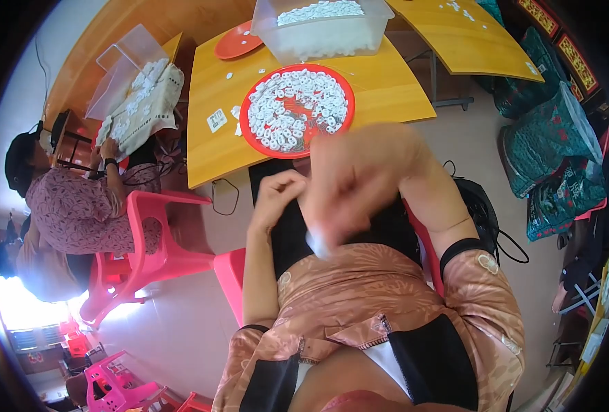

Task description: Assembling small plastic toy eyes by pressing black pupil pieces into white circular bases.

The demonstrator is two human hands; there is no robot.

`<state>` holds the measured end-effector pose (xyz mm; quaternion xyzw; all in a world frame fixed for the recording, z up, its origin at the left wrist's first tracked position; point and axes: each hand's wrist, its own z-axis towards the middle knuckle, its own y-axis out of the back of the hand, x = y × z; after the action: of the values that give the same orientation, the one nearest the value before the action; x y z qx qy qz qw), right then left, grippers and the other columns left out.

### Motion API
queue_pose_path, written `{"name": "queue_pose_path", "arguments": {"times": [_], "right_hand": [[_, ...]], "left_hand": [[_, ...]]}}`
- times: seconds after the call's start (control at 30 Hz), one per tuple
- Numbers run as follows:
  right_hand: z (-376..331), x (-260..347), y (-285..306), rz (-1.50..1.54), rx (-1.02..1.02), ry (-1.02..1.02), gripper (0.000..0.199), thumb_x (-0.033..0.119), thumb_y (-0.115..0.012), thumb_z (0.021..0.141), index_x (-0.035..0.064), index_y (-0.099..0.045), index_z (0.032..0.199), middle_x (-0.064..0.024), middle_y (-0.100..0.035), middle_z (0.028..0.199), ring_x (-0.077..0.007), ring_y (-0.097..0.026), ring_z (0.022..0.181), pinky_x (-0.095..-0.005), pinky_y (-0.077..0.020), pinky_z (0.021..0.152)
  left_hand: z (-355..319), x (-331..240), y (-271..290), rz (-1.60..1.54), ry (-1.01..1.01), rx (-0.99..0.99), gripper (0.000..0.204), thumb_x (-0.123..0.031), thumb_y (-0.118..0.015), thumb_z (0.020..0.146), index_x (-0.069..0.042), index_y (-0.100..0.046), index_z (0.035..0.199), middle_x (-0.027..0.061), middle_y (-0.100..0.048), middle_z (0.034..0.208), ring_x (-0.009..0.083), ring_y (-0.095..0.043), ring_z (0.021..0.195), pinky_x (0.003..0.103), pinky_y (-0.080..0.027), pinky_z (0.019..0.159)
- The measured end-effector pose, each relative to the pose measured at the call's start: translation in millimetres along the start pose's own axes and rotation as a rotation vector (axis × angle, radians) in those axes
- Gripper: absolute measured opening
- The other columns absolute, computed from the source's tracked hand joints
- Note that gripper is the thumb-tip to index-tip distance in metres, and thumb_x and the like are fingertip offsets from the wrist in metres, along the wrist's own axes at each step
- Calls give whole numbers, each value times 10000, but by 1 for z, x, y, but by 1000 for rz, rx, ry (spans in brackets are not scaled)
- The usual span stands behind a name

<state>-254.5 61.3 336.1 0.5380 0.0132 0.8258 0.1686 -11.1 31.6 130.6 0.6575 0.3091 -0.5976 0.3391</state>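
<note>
A round red tray (349, 103) lies on the yellow table, heaped with small white ring-shaped pieces (277, 110). Some thin metal-looking bits show among them near the tray's right side. My left hand (277, 197) is in front of the tray, over my lap, its fingers curled together in a pinch; what they hold, if anything, is hidden. My right hand (359, 182) is close beside it, over the tray's near edge, and smeared by motion. A small white blur (319, 242) shows at its lower end; I cannot tell what it is.
Beyond the tray stands a clear plastic bin (318, 41) of white pieces, beside a red lid-like plate (239, 41). A small printed card (217, 120) lies left. Another person (77, 206) works at the left, near a pink chair (156, 233). Green sacks (548, 144) are piled right.
</note>
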Motion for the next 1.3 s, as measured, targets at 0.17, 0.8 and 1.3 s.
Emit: {"name": "queue_pose_path", "arguments": {"times": [0.17, 0.8, 1.3], "right_hand": [[2, -32, 36, -57, -1109, -173, 341, 366, -665, 1013, 47, -781, 982, -17, -685, 659, -28, -457, 491, -223, -373, 462], [-84, -174, 125, -582, -1665, -565, 329, 337, -705, 888, 25, -789, 946, -113, -752, 743, -209, -735, 679, -348, -571, 677], [-169, -243, 158, -638, -1859, -637, 343, 343, -731, 888, 16, -779, 981, -177, -776, 923, -293, -764, 888, -390, -584, 805]], "left_hand": [[10, 110, 2, 371, 59, 65, 189, -147, -717, 967, 15, -747, 1061, 73, -751, 959, 119, -694, 860, 280, -536, 791], [15, 108, 0, 249, -5, 41, 182, 70, -559, 904, 16, -733, 898, 92, -707, 927, 187, -684, 888, 294, -535, 827], [25, 91, -22, 267, 30, 124, 200, 59, -558, 926, 12, -745, 979, 71, -678, 914, 154, -669, 860, 275, -529, 807]]}}
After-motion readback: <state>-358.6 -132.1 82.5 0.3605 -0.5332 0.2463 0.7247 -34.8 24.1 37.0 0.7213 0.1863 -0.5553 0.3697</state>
